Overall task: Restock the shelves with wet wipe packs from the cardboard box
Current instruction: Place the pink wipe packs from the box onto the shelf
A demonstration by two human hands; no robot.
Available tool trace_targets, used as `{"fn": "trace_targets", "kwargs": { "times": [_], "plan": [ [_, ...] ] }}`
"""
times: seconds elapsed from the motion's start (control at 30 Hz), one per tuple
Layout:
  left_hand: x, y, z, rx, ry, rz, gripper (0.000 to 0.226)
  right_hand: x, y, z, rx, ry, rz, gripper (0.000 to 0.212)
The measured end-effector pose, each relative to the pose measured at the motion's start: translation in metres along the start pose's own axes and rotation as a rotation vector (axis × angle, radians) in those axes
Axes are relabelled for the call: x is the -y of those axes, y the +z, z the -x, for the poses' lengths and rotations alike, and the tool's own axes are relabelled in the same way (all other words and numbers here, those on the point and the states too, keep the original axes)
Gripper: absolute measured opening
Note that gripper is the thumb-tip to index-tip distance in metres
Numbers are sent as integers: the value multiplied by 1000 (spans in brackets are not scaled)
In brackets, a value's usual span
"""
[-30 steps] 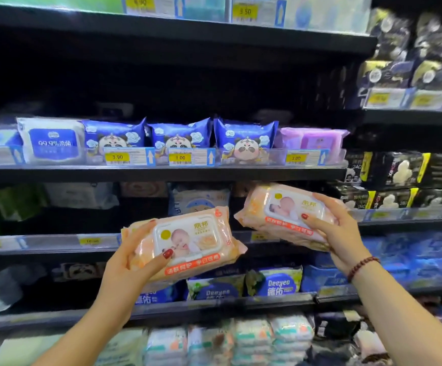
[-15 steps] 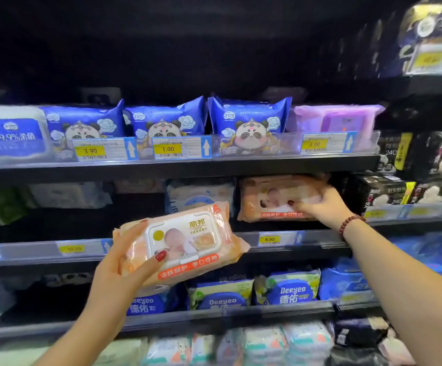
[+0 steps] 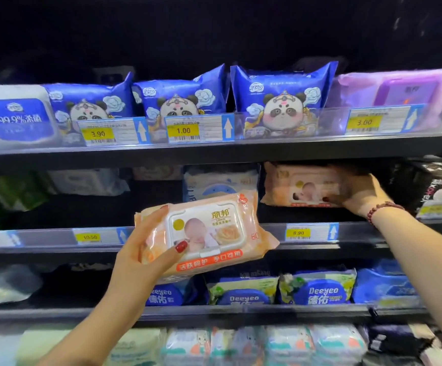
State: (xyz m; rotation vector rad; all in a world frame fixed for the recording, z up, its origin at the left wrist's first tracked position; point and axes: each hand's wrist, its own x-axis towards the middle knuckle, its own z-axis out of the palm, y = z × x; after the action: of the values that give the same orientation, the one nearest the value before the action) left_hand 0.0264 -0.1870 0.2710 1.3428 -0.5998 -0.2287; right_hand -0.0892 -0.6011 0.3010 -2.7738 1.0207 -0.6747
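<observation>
My left hand [image 3: 146,257] grips an orange wet wipe pack [image 3: 209,231] with a white flip lid, holding it in front of the middle shelf [image 3: 307,233]. A second orange wet wipe pack [image 3: 296,186] stands inside that shelf to the right, deep under the shelf above. My right hand [image 3: 359,194] holds its right end, thumb on the front face. A bead bracelet circles that wrist. The cardboard box is out of view.
Blue panda packs [image 3: 280,101] and a purple pack [image 3: 399,93] fill the shelf above behind price tags. A pale blue pack [image 3: 220,180] stands left of the placed one. Blue Deeyeo packs [image 3: 317,289] line the shelf below; more packs fill the bottom row.
My right hand has carried its orange pack forward into the middle shelf and stood it there. The left hand with its pack has hardly moved. The view has come closer to the shelves.
</observation>
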Motion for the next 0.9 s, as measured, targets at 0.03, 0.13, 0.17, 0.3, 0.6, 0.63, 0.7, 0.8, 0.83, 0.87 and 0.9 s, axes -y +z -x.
{"fn": "trace_targets", "kwargs": {
  "times": [0.03, 0.13, 0.17, 0.3, 0.6, 0.63, 0.7, 0.8, 0.83, 0.87, 0.9],
  "plan": [
    [0, 1, 0, 5, 1, 0, 57, 1, 0, -1, 14, 6, 21, 81],
    [-1, 2, 1, 8, 5, -7, 57, 5, -4, 0, 38, 29, -12, 80],
    [-1, 3, 1, 10, 7, -14, 57, 7, -7, 2, 44, 29, 18, 77],
    [-6, 8, 6, 26, 17, -22, 59, 12, -23, 12, 100, -1, 128, 80],
    [-13, 66, 7, 107, 117, -14, 48, 44, -61, 91, 195, -36, -826, 46],
    [-14, 76, 2, 111, 125, -9, 44, 49, -64, 101, 291, -51, -892, 42],
    [-17, 96, -9, 128, 137, -37, 41, 52, -64, 111, 376, -72, -944, 44],
    [-19, 120, -22, 156, 144, -50, 41, 45, -66, 114, 270, -33, -995, 53],
    [-19, 127, -27, 170, 147, -38, 41, 43, -68, 114, 225, -10, -1019, 55],
    [-21, 134, -32, 193, 160, -35, 41, 40, -70, 111, 178, 1, -1037, 57],
    [-23, 140, -37, 214, 175, -43, 40, 39, -73, 109, 131, 1, -1044, 58]
  ]
}}
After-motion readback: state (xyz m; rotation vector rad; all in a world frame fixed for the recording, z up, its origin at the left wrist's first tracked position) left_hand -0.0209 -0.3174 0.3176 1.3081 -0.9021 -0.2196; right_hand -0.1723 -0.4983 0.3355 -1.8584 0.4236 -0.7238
